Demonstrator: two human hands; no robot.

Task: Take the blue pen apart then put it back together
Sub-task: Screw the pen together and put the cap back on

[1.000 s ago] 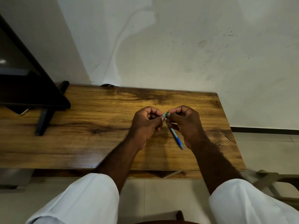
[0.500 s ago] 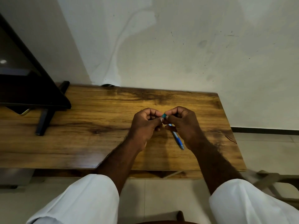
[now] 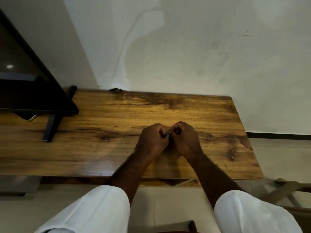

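Only a small teal-blue tip of the blue pen (image 3: 168,134) shows, pinched between my two hands over the wooden table (image 3: 117,148). My left hand (image 3: 152,140) is curled into a fist with its fingertips on that tip. My right hand (image 3: 184,138) is closed around the rest of the pen, which is hidden behind the fingers and palm. Both hands press together, knuckles up, above the table's right half.
A black monitor (image 3: 25,84) on a slanted black stand (image 3: 50,128) occupies the table's left end. A white wall rises right behind the table. A folding wooden frame (image 3: 286,190) stands on the tiled floor at the right. White sleeves fill the bottom.
The pen's blue barrel, which hung down below my right hand, is no longer visible. Both hands have closed in tighter together and turned knuckles-up.
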